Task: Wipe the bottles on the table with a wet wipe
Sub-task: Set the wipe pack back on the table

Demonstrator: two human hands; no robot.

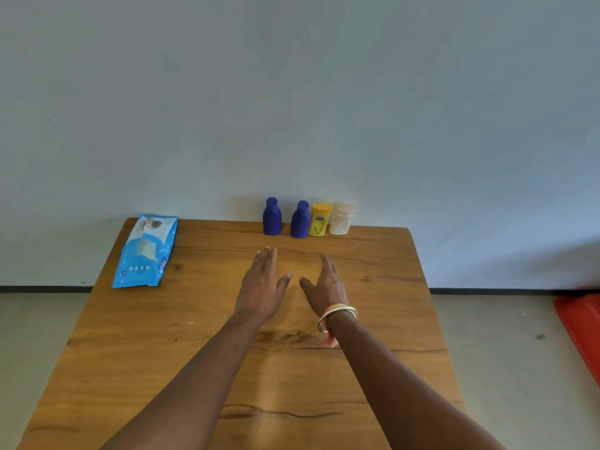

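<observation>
Bottles (pixel 300 220) stand upright in a row of four at the far edge of the bench (pixel 383 323), against the wall: two blue, one yellow, one whitish, the right three nearly touching. Both hands reach toward them mid-bench and hold nothing: the left hand (pixel 262 287) is flat with straight fingers, palm down, and the right hand (pixel 326 285) is likewise outstretched, with bangles (pixel 337 315) at the wrist. Whether the palms touch the wood I cannot tell. No wipe is out yet, so the next move likely turns on the wet wipe pack (pixel 146 251). It lies flat at the far left corner, well apart from the hands, long axis running near to far. The left hand is nearer. Bare wood, pale wall, grey floor; a red object (pixel 581 329) lies on the floor at right.
</observation>
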